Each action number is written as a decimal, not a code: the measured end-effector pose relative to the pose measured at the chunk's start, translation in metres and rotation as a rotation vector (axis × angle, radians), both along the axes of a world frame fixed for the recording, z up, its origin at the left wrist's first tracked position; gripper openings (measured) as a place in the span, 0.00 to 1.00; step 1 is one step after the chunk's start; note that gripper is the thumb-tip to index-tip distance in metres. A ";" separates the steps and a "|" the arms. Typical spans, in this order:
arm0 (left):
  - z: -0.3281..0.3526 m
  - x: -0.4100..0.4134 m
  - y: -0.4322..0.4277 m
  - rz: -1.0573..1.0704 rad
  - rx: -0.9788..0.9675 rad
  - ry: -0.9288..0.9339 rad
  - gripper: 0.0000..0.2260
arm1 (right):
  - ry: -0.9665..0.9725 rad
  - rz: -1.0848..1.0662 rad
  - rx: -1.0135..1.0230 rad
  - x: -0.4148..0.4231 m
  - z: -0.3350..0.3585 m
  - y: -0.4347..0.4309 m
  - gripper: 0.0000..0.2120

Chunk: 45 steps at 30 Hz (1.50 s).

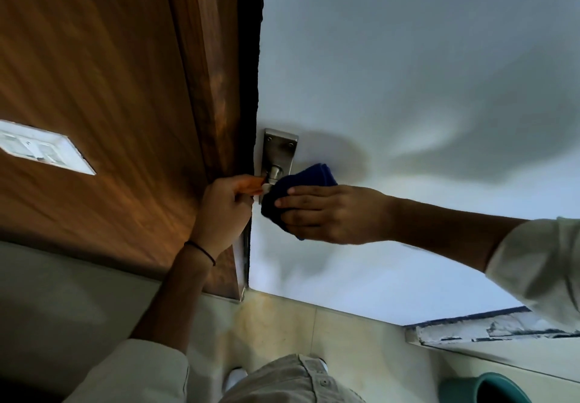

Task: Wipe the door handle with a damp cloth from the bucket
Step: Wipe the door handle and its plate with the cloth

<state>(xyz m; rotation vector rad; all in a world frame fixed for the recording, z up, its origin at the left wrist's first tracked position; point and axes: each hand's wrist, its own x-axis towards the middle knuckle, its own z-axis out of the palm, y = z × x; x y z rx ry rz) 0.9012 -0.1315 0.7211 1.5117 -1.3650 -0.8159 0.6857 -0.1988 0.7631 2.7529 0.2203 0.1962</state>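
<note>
A metal door handle with a brushed steel backplate sits on the white door near its left edge. My right hand presses a dark blue cloth over the handle's lever, which the cloth mostly hides. My left hand is curled around the door's edge just left of the handle, fingers closed on it. A teal bucket stands on the floor at the bottom right, partly cut off by the frame.
A brown wooden door frame and panel with a white switch plate fill the left. Beige floor tiles lie below. A chipped white ledge runs along the lower right wall.
</note>
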 end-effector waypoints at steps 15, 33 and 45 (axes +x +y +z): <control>-0.001 -0.003 -0.001 0.066 0.016 0.042 0.16 | 0.141 -0.142 0.054 -0.022 -0.010 -0.011 0.09; -0.003 -0.003 0.001 0.049 0.026 0.108 0.18 | -0.051 -0.415 0.264 -0.063 -0.023 0.016 0.14; 0.004 -0.004 0.007 0.009 -0.003 -0.015 0.17 | -1.763 -0.924 2.259 -0.016 -0.076 0.115 0.21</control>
